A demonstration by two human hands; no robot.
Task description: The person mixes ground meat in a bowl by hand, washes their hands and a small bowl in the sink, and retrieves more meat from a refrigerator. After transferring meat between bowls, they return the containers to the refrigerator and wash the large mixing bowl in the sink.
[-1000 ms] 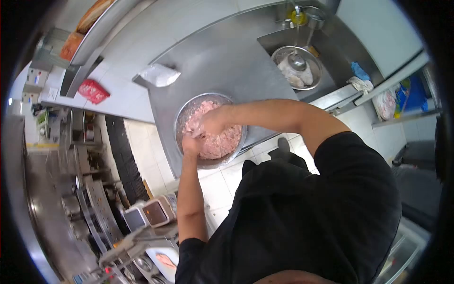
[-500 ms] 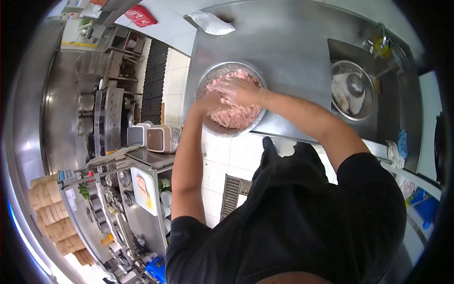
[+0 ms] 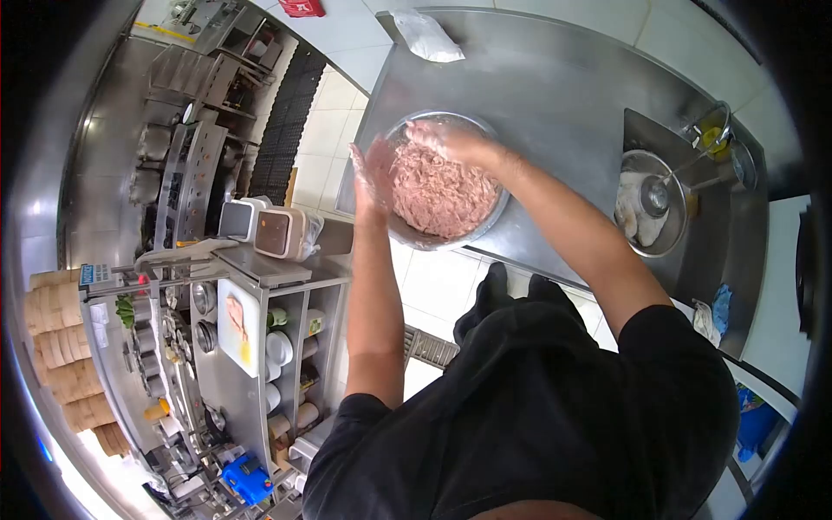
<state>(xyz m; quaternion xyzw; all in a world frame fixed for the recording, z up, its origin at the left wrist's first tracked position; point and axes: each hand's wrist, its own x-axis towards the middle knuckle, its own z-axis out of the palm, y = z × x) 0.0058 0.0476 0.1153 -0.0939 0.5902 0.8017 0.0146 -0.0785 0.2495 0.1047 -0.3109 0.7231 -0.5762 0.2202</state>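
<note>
A round steel bowl (image 3: 496, 212) of pink minced meat (image 3: 442, 195) sits near the left front of the steel counter. At the bowl's left rim is my left hand (image 3: 374, 173), upright, with its fingers stretched out and bits of meat stuck to it. My right hand (image 3: 449, 141) reaches over the far part of the bowl, fingers extended to the left and smeared with meat. Neither hand is holding anything; both are open and face each other across the bowl's upper left.
A white plastic bag (image 3: 427, 36) lies on the counter's far left. In the sink on the right, a steel basin (image 3: 639, 241) holds pale pieces beneath a faucet. To the left are a shelf cart with a white cutting board (image 3: 238, 325) and lidded containers (image 3: 279, 232).
Both hands have lifted from the meat and moved apart. My left hand has gone to the left rim, and the meat's surface is exposed. The whole view has shifted slightly.
</note>
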